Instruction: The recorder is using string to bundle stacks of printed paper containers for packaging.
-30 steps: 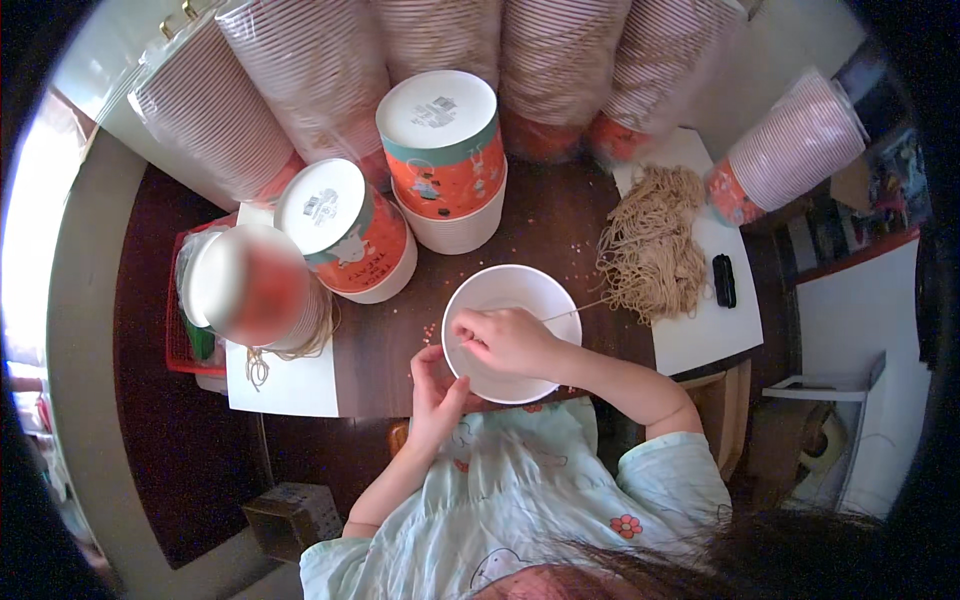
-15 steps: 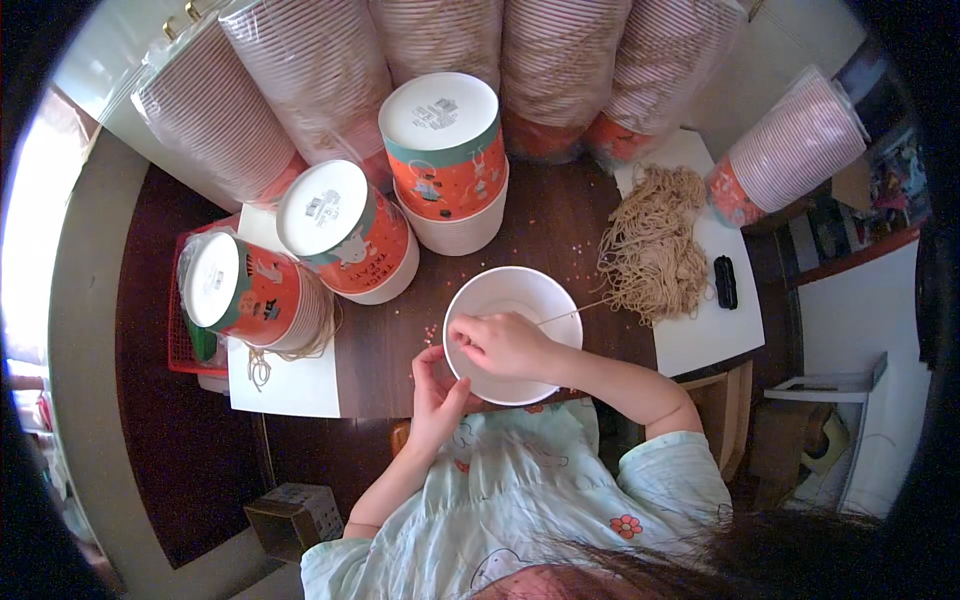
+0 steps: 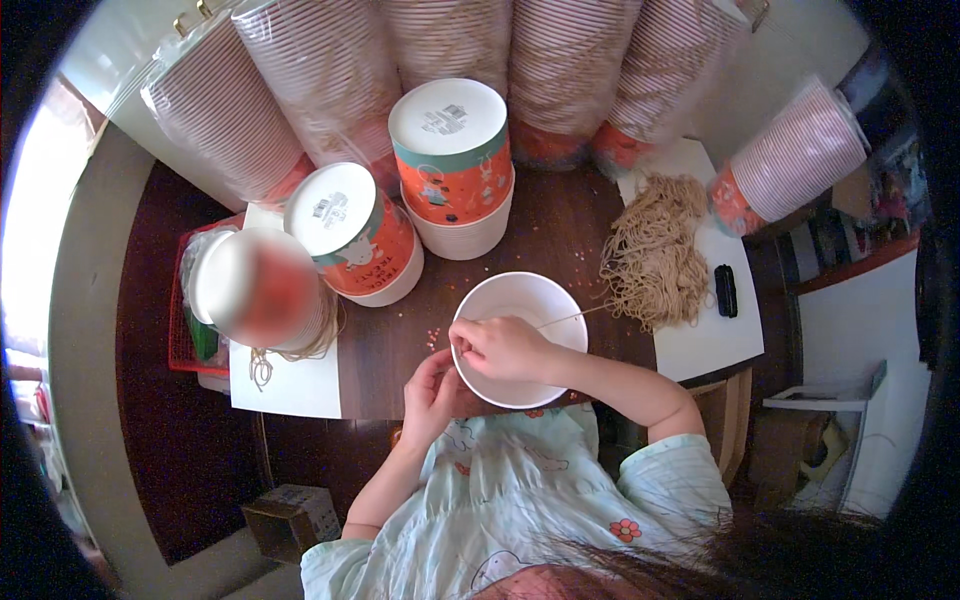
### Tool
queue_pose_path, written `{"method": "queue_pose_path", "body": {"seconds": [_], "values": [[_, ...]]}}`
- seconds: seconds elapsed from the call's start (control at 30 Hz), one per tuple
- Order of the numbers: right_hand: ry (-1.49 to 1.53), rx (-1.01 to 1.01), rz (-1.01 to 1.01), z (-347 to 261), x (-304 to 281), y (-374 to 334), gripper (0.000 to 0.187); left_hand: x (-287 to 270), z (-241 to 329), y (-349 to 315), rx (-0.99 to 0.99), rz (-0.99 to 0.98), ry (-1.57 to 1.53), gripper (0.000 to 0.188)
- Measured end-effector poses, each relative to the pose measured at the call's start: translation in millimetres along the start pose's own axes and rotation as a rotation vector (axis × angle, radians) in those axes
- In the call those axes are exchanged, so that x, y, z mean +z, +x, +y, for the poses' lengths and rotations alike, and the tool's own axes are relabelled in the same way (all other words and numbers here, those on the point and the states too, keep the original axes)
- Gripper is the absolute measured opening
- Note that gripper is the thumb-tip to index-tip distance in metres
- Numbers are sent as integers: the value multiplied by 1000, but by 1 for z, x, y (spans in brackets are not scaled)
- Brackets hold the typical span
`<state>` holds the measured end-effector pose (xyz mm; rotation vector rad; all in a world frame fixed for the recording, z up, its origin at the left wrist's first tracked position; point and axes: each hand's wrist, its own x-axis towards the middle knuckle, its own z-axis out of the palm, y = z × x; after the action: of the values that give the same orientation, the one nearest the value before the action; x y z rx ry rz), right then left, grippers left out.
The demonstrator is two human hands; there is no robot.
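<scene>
A white-lined paper bucket point(image 3: 522, 290) stands mouth up at the table's near edge. My right hand point(image 3: 500, 347) is inside it, fingers pinched close to the left wall. A thin beige cord point(image 3: 570, 318) runs from the tangled cord pile point(image 3: 655, 250) over the right rim to this hand. Outside the same wall is my left hand point(image 3: 430, 393), its thumb and fingertips drawn together against the bucket; whatever they pinch is too small to make out.
Upside-down orange-and-green buckets point(image 3: 350, 230) stand stacked at the left; the nearest stack point(image 3: 270, 290) is partly blurred. Tall plastic-wrapped bucket stacks point(image 3: 320, 80) line the back. A black object point(image 3: 726, 290) lies on the right white sheet point(image 3: 700, 345). A red basket point(image 3: 180, 335) sits far left.
My left thumb and fingers have come closer together at the bucket's outer wall. My right hand keeps its pinch inside. The whole view has shifted slightly.
</scene>
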<state>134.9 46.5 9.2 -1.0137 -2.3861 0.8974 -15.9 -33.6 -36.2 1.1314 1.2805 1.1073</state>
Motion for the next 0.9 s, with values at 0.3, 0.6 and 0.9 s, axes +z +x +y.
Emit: {"method": "queue_pose_path", "body": {"seconds": [0.3,0.6,0.9], "values": [[-13,-19,-35,-1,0,0,14,0,9,-1,95,88,293,18],[-5,-32,-52,2,3,0,14,1,19,4,302,135,511,8],[-162,-21,-87,-1,-10,-6,22,-40,-1,14,-114,-28,-435,8]]}}
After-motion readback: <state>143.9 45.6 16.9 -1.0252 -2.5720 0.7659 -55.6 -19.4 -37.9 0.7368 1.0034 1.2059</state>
